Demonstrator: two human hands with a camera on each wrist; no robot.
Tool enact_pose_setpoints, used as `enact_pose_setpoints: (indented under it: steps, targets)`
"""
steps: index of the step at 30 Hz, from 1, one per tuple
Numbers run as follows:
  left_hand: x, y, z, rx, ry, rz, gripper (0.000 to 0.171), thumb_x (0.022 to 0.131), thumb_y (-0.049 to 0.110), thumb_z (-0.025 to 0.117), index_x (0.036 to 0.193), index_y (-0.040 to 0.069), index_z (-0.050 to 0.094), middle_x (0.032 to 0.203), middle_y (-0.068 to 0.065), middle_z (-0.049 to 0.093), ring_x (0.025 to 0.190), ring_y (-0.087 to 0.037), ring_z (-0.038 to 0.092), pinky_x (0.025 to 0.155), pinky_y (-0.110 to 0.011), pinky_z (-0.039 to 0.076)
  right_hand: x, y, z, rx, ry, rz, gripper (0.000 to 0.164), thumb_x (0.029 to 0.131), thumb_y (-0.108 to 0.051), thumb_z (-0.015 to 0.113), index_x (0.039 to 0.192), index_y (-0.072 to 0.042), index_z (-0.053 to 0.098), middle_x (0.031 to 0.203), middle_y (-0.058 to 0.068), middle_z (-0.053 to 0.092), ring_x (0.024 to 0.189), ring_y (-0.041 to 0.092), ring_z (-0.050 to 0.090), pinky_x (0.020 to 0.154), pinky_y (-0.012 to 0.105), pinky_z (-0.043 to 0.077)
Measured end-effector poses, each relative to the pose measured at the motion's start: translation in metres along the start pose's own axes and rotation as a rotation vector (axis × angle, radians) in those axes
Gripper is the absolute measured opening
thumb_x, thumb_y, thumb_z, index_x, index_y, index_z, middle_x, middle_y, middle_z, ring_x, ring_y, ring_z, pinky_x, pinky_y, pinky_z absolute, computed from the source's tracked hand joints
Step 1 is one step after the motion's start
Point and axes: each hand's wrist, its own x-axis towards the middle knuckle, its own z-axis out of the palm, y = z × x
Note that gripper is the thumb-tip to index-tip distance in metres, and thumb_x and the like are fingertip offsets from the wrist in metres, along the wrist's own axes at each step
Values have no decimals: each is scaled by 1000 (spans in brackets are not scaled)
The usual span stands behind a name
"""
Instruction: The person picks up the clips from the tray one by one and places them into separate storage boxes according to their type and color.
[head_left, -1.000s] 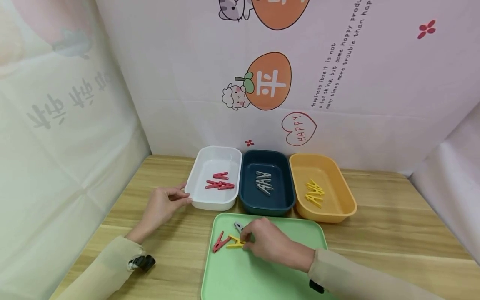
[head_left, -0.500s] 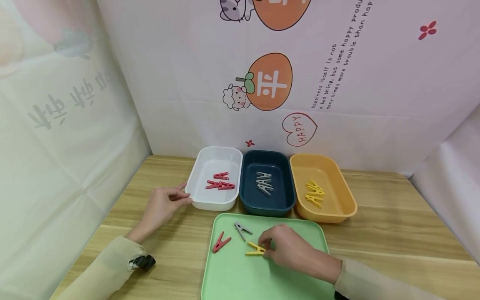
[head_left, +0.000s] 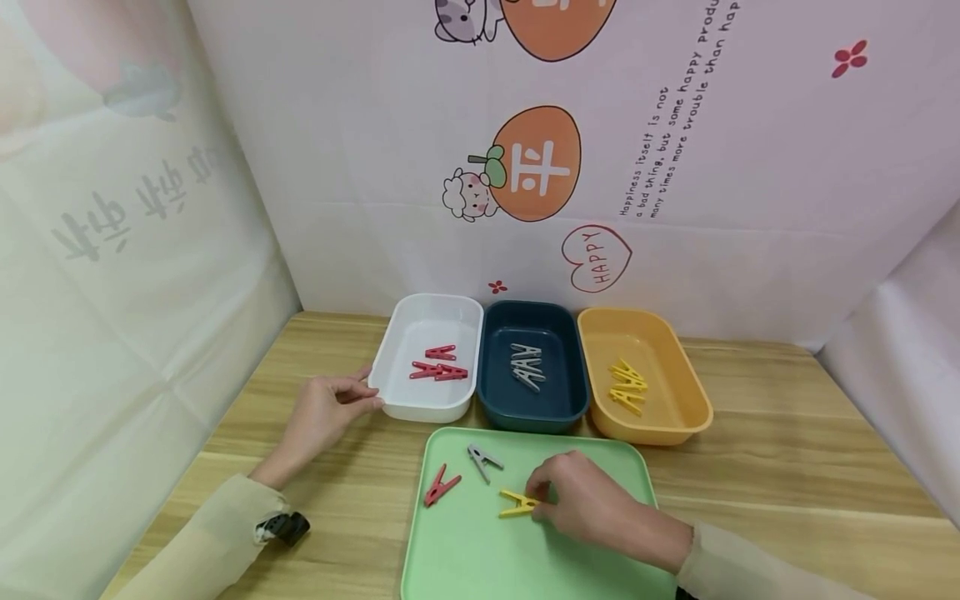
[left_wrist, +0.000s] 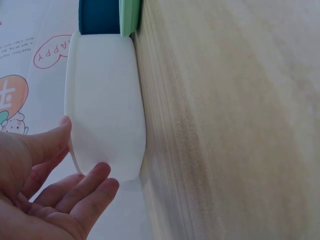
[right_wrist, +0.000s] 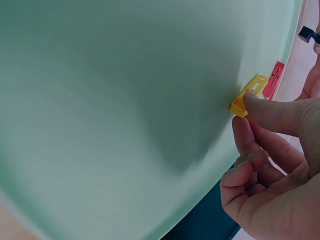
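My right hand (head_left: 581, 502) pinches the yellow clothespin (head_left: 517, 503) by one end between thumb and fingertips, low over the green tray (head_left: 465, 558). In the right wrist view the yellow clothespin (right_wrist: 248, 95) shows end-on at the thumb tip. A red clothespin (head_left: 441, 487) and a grey clothespin (head_left: 484, 462) lie on the tray to its left. My left hand (head_left: 321, 421) holds the near left corner of the white bin (head_left: 420, 411). In the left wrist view the thumb lies at the bin's rim and fingertips curl by its corner.
Behind the tray, a dark blue bin (head_left: 534, 421) with grey clothespins and an orange bin (head_left: 678, 400) with yellow ones stand beside the white bin, which has red clothespins (head_left: 439, 372). A printed cloth (head_left: 390, 167) hangs behind them. The wooden table (head_left: 780, 467) extends either side.
My right hand has moved right across the tray with the yellow clothespin, away from the red and grey ones, uncovering the grey clothespin. The left hand stays at the white bin.
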Motion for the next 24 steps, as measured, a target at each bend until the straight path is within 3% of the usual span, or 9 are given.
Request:
enact_pose_setpoints:
  steps: [4, 11, 24]
  targets:
    - [0, 1, 0, 3, 1, 4, 6, 86, 3, 87, 89, 4, 82, 132, -20, 68, 118, -37, 69, 71, -20, 60, -6, 3, -3, -14, 7, 27, 16, 84, -5, 88, 90, -18, 82, 79, -17, 67, 73, 4, 56, 68, 27, 52]
    - [0, 0, 0, -4, 7, 9, 6, 86, 3, 87, 89, 4, 82, 131, -19, 68, 119, -37, 69, 70, -20, 59, -16, 12, -7, -29, 48, -19, 18, 81, -4, 90, 88, -18, 81, 79, -17, 67, 74, 4, 57, 68, 28, 53]
    - [0, 0, 0, 15, 4, 17, 6, 86, 3, 88, 90, 4, 82, 132, -19, 68, 119, -38, 68, 71, -21, 60, -23, 19, -8, 2, 28, 9, 20, 78, -8, 94, 91, -18, 81, 80, -17, 66, 73, 4, 56, 67, 27, 52]
